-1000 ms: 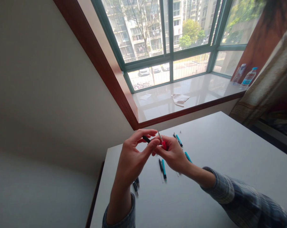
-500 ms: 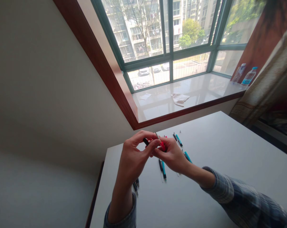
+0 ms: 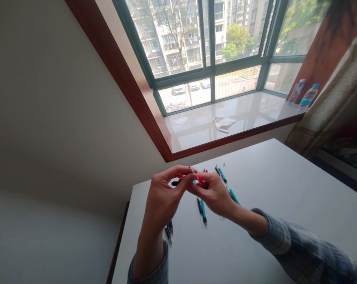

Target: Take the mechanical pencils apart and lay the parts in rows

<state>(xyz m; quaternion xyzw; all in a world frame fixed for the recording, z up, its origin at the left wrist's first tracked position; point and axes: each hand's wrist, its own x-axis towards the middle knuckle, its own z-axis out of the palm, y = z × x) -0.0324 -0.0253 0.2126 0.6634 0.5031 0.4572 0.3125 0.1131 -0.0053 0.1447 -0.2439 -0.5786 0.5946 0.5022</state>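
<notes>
Above the far left part of the table, my left hand [image 3: 163, 199] and my right hand [image 3: 216, 191] meet at the fingertips. A black pen part [image 3: 175, 183] pokes out between the left thumb and fingers, which are pinched closed. My right hand is closed round a red pen part [image 3: 200, 182]. A thin pale refill-like tip [image 3: 191, 169] rises between the two hands; fingers hide where these pieces join. Under the hands lie black and teal pen parts [image 3: 204, 215], with another teal part [image 3: 234, 196] beside my right wrist.
Farther back on the white table [image 3: 273, 177] lie more black and teal pen parts [image 3: 222, 174]. Several black pieces [image 3: 168, 232] rest near my left wrist. Beyond stands a windowsill [image 3: 249, 108] with a cloth [image 3: 224, 123] and two plastic bottles [image 3: 309, 96]. A wall [image 3: 62, 138] borders the left.
The black pen part has swung leftward and down to lie nearly level. The pale tip has shifted slightly left and lower. Both hands stay together in nearly the same place.
</notes>
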